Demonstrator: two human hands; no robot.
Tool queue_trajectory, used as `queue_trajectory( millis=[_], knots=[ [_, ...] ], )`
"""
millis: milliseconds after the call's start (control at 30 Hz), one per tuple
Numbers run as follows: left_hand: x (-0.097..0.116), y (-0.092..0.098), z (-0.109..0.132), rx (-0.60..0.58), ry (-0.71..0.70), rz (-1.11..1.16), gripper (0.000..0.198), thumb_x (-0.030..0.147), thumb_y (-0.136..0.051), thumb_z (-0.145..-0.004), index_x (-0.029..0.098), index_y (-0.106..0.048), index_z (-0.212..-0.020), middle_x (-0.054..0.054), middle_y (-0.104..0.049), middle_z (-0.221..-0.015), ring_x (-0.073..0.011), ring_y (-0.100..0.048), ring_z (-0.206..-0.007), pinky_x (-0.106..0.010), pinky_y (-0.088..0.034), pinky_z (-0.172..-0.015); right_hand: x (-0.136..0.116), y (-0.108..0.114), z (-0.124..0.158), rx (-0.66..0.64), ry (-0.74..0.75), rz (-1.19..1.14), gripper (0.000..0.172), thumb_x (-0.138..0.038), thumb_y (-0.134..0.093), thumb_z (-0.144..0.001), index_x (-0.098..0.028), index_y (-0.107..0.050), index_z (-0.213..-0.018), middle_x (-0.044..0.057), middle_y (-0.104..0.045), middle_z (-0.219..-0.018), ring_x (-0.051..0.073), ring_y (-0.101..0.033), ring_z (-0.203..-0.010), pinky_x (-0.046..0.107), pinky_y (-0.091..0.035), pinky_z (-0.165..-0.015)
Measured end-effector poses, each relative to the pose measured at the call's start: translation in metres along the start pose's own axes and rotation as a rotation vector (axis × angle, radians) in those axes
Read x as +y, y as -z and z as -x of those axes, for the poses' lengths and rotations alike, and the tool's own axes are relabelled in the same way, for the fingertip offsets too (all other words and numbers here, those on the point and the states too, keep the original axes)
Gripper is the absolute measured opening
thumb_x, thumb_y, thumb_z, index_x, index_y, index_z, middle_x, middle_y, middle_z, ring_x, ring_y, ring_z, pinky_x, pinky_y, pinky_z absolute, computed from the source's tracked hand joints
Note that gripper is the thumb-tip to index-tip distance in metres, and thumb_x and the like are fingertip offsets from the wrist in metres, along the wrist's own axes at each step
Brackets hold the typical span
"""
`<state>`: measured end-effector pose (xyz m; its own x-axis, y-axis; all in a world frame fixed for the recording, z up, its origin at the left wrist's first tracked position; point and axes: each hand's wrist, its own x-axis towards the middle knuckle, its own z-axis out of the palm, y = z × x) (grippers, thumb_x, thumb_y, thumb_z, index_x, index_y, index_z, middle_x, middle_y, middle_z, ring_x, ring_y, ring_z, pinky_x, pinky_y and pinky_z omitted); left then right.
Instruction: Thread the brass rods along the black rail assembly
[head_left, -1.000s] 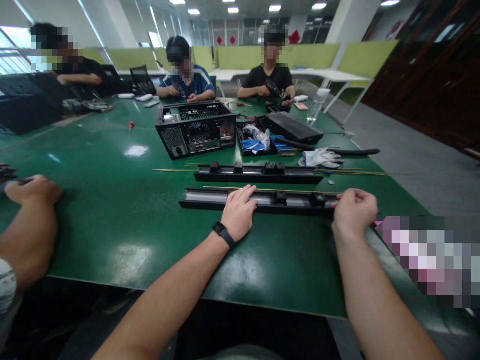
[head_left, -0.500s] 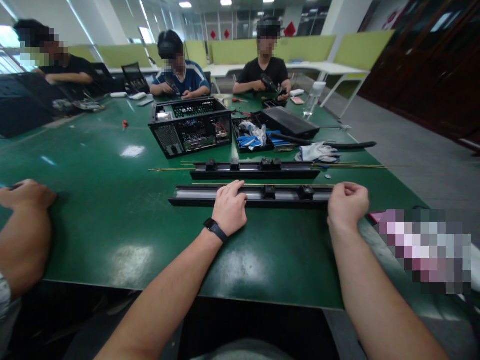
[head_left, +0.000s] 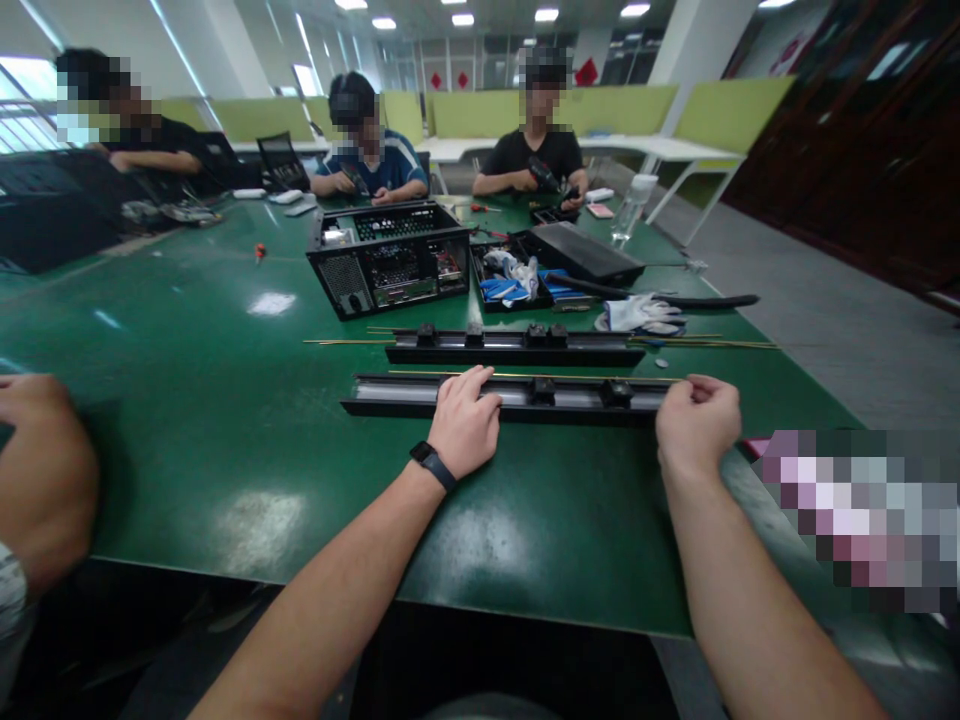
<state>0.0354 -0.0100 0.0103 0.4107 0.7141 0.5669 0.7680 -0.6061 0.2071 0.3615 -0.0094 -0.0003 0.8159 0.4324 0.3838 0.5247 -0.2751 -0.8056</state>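
A long black rail (head_left: 405,408) with a pale inner channel lies crosswise before me. Small black blocks (head_left: 541,390) sit in its channel. My left hand (head_left: 469,415), with a dark watch on its wrist, grips the rail left of its middle and covers part of it. Along the rail's far side runs a thin brass-coloured rod (head_left: 585,377). Its right end goes into the closed fingers of my right hand (head_left: 699,420), at the rail's right end. Behind lies a second black rail (head_left: 510,355) with several blocks, and more thin rods (head_left: 349,342) stick out past its ends.
Farther back on the green table (head_left: 225,420) stand an open computer case (head_left: 390,262), a toolbox with gloves (head_left: 510,280), a white glove (head_left: 641,313) and a water bottle (head_left: 632,210). A neighbour's arm (head_left: 49,460) rests at left; three people sit opposite.
The camera view has shifted slightly, so the scene sits a little lower. My hands keep their places on the rail and rod. The neighbour's arm at left has moved a little.
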Motion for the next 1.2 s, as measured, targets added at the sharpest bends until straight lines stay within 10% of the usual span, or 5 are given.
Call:
queue_trajectory(
  millis=[333,1200],
  knots=[
    [0.0,-0.003,0.001,0.04,-0.033,0.031,0.013,0.02,-0.07,-0.097,0.018,-0.081,-0.103,-0.019,-0.066,-0.15,-0.0376,-0.059,-0.145,-0.057,-0.047,-0.118,0.004,0.002,0.0,-0.049,0.026,0.072,0.04,-0.024,-0.055,-0.088,-0.015,-0.068,-0.125,0.013,-0.075,-0.114,0.028,-0.061,-0.118,0.039,-0.047,-0.107],
    [-0.001,-0.004,0.002,-0.016,-0.024,0.047,0.016,0.024,-0.072,-0.098,0.019,-0.08,-0.11,-0.02,-0.06,-0.157,-0.038,-0.052,-0.152,-0.059,-0.043,-0.122,-0.011,0.004,0.011,-0.181,0.115,0.07,0.038,-0.042,-0.057,-0.09,-0.02,-0.079,-0.112,0.01,-0.08,-0.1,0.03,-0.074,-0.098,0.047,-0.055,-0.1]
  ],
)
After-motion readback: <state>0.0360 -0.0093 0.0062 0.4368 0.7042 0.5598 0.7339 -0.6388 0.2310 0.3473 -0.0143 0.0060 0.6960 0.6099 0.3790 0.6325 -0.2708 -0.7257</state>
